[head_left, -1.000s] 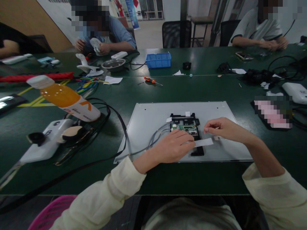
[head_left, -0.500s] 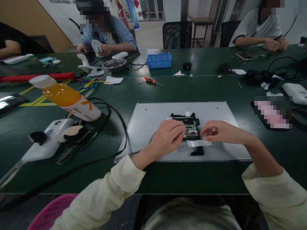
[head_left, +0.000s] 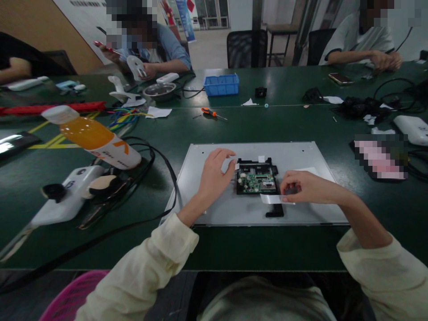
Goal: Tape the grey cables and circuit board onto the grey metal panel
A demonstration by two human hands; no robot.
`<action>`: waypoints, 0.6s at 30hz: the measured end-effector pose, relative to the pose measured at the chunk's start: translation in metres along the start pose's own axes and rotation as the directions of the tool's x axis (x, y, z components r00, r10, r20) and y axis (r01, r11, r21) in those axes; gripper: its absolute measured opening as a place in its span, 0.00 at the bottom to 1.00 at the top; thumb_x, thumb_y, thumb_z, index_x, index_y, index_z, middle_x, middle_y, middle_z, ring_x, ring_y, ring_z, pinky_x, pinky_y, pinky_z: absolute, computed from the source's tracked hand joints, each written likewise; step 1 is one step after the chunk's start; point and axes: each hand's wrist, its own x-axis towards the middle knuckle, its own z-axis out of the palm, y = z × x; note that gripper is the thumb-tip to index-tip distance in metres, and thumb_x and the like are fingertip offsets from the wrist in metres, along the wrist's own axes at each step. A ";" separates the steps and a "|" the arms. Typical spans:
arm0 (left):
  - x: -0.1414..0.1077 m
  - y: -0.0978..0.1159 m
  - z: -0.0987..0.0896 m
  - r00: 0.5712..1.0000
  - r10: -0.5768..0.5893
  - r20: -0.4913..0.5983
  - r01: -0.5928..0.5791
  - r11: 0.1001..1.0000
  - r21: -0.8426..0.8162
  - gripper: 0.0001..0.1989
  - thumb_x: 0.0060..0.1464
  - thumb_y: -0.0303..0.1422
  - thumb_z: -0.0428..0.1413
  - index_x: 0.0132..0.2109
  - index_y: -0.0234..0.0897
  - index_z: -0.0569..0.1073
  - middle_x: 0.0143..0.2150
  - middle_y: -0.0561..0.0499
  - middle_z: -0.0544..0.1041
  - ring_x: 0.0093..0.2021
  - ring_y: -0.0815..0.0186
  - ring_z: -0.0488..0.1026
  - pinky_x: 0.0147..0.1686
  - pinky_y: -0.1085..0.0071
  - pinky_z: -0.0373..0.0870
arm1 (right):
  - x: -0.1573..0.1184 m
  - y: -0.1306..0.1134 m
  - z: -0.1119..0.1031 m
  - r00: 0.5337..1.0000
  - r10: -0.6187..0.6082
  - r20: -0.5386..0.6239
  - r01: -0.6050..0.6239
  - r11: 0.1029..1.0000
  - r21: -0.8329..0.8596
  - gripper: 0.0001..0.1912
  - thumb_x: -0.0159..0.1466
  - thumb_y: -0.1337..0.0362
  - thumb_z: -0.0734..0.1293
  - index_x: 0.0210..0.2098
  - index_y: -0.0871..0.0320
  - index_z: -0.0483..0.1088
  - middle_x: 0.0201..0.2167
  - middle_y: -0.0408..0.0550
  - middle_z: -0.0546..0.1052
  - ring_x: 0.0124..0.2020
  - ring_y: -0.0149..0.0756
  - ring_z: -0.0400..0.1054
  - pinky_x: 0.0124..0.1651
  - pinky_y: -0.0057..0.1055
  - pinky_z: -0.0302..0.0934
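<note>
A green circuit board [head_left: 256, 182] in a black frame lies on a pale flat panel [head_left: 220, 214]. My left hand [head_left: 219, 171] is at the frame's left edge, thumb and fingers apart, beside a small white tab [head_left: 237, 166]. On the other side, my right hand [head_left: 301, 187] has its fingers curled around something I cannot make out, dark between them. A white strip [head_left: 272, 199] runs from below the board to under the right fingertips. Another white tab [head_left: 261, 159] sits on the frame's top edge.
An orange drink bottle [head_left: 96, 138], a white device [head_left: 67, 196] and black cables are at the left. Beyond the panel are a screwdriver [head_left: 212, 113] and a blue basket [head_left: 221, 85]. A phone [head_left: 377, 158] lies at the right. People sit across the table.
My left hand has moved left and up off the board, uncovering it, and its fingers have spread. My right hand's fingers have curled in more. A person opposite has raised a hand holding a red object.
</note>
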 end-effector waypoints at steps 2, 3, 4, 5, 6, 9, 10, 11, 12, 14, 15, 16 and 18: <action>0.002 -0.009 0.003 0.997 -0.065 0.028 0.066 0.998 -0.010 0.08 0.59 0.29 0.51 0.45 0.38 0.71 0.44 0.49 0.74 0.47 0.62 0.71 0.49 0.63 0.67 | 0.000 0.002 0.001 1.000 -0.015 -0.009 0.015 0.999 0.042 0.13 0.57 0.52 0.69 0.32 0.55 0.75 0.36 0.46 0.72 0.36 0.35 0.66 0.39 0.32 0.58; 0.002 -0.013 0.005 0.995 -0.090 0.044 0.091 0.996 -0.011 0.08 0.59 0.29 0.51 0.45 0.38 0.71 0.44 0.49 0.74 0.47 0.62 0.71 0.49 0.64 0.67 | 0.000 0.002 0.000 1.000 -0.020 -0.012 0.021 0.997 0.069 0.12 0.57 0.53 0.69 0.32 0.55 0.74 0.35 0.45 0.72 0.35 0.34 0.66 0.39 0.32 0.58; 0.003 -0.018 0.006 0.992 -0.109 0.058 0.110 0.994 -0.010 0.08 0.58 0.29 0.52 0.45 0.38 0.71 0.45 0.49 0.74 0.48 0.62 0.70 0.49 0.64 0.67 | 0.000 0.003 -0.001 1.000 -0.020 -0.018 0.022 0.995 0.097 0.12 0.56 0.53 0.69 0.31 0.55 0.74 0.35 0.45 0.72 0.35 0.34 0.66 0.39 0.32 0.58; 0.003 -0.022 0.008 0.990 -0.122 0.072 0.123 0.992 -0.009 0.08 0.58 0.29 0.52 0.45 0.37 0.72 0.45 0.48 0.74 0.49 0.61 0.70 0.50 0.63 0.67 | 0.000 0.004 -0.002 1.000 -0.014 -0.026 0.018 0.992 0.125 0.12 0.56 0.53 0.69 0.31 0.55 0.74 0.34 0.44 0.73 0.35 0.33 0.66 0.39 0.32 0.58; 0.004 -0.026 0.010 0.988 -0.129 0.085 0.130 0.991 -0.004 0.08 0.58 0.30 0.52 0.45 0.37 0.72 0.45 0.48 0.74 0.49 0.61 0.70 0.51 0.63 0.66 | -0.001 0.004 -0.004 0.999 -0.002 -0.039 0.007 0.988 0.151 0.13 0.56 0.52 0.69 0.31 0.55 0.74 0.34 0.44 0.73 0.34 0.33 0.66 0.39 0.32 0.58; 0.004 -0.034 0.015 0.980 -0.138 0.144 0.136 0.990 0.018 0.08 0.58 0.32 0.53 0.43 0.36 0.73 0.44 0.48 0.74 0.50 0.60 0.69 0.53 0.62 0.65 | -0.004 0.008 -0.013 0.989 0.080 -0.121 -0.054 0.978 0.201 0.15 0.57 0.50 0.68 0.33 0.56 0.73 0.31 0.43 0.73 0.32 0.33 0.66 0.37 0.32 0.58; 0.004 -0.036 0.017 0.976 -0.140 0.164 0.138 0.990 0.027 0.08 0.58 0.33 0.53 0.43 0.37 0.73 0.44 0.48 0.74 0.49 0.60 0.69 0.53 0.61 0.64 | -0.005 0.010 -0.016 0.979 0.115 -0.167 -0.081 0.976 0.200 0.16 0.57 0.49 0.67 0.33 0.56 0.73 0.30 0.44 0.73 0.32 0.33 0.66 0.36 0.32 0.57; 0.004 -0.037 0.018 0.973 -0.143 0.181 0.138 0.990 0.036 0.08 0.59 0.34 0.53 0.43 0.37 0.74 0.44 0.48 0.74 0.49 0.59 0.69 0.53 0.61 0.64 | -0.006 0.013 -0.019 0.963 0.153 -0.222 -0.111 0.975 0.190 0.16 0.58 0.49 0.67 0.33 0.56 0.73 0.30 0.44 0.74 0.32 0.34 0.66 0.36 0.32 0.57; 0.004 -0.037 0.019 0.970 -0.145 0.194 0.139 0.989 0.044 0.09 0.59 0.35 0.53 0.43 0.37 0.74 0.44 0.48 0.74 0.49 0.59 0.69 0.53 0.60 0.63 | -0.007 0.016 -0.021 0.941 0.188 -0.281 -0.143 0.975 0.172 0.16 0.58 0.49 0.66 0.33 0.56 0.73 0.29 0.44 0.74 0.32 0.35 0.66 0.36 0.33 0.57; 0.004 -0.037 0.021 0.967 -0.146 0.210 0.137 0.989 0.058 0.09 0.59 0.36 0.54 0.43 0.38 0.74 0.45 0.48 0.74 0.50 0.59 0.69 0.54 0.60 0.62 | -0.009 0.022 -0.025 0.893 0.238 -0.383 -0.210 0.971 0.114 0.15 0.59 0.50 0.65 0.33 0.55 0.73 0.30 0.46 0.75 0.32 0.36 0.67 0.36 0.34 0.57; 0.004 -0.037 0.021 0.965 -0.147 0.216 0.136 0.989 0.065 0.09 0.59 0.37 0.54 0.43 0.38 0.74 0.45 0.48 0.74 0.50 0.58 0.68 0.54 0.59 0.62 | -0.010 0.026 -0.027 0.872 0.254 -0.419 -0.242 0.967 0.084 0.15 0.59 0.50 0.65 0.32 0.55 0.73 0.30 0.46 0.76 0.32 0.37 0.68 0.36 0.35 0.57; 0.004 -0.037 0.022 0.964 -0.150 0.221 0.138 0.988 0.071 0.09 0.59 0.37 0.54 0.43 0.39 0.74 0.45 0.48 0.74 0.50 0.58 0.68 0.54 0.59 0.62 | -0.010 0.029 -0.028 0.857 0.266 -0.442 -0.270 0.961 0.056 0.14 0.59 0.51 0.65 0.32 0.55 0.73 0.30 0.47 0.76 0.32 0.38 0.69 0.36 0.35 0.58; 0.004 -0.037 0.022 0.961 -0.159 0.225 0.145 0.987 0.076 0.08 0.58 0.37 0.55 0.41 0.39 0.74 0.45 0.49 0.73 0.50 0.58 0.68 0.54 0.59 0.62 | -0.010 0.035 -0.029 0.840 0.282 -0.464 -0.314 0.949 0.009 0.13 0.59 0.51 0.64 0.32 0.54 0.73 0.30 0.48 0.77 0.33 0.40 0.70 0.37 0.37 0.59</action>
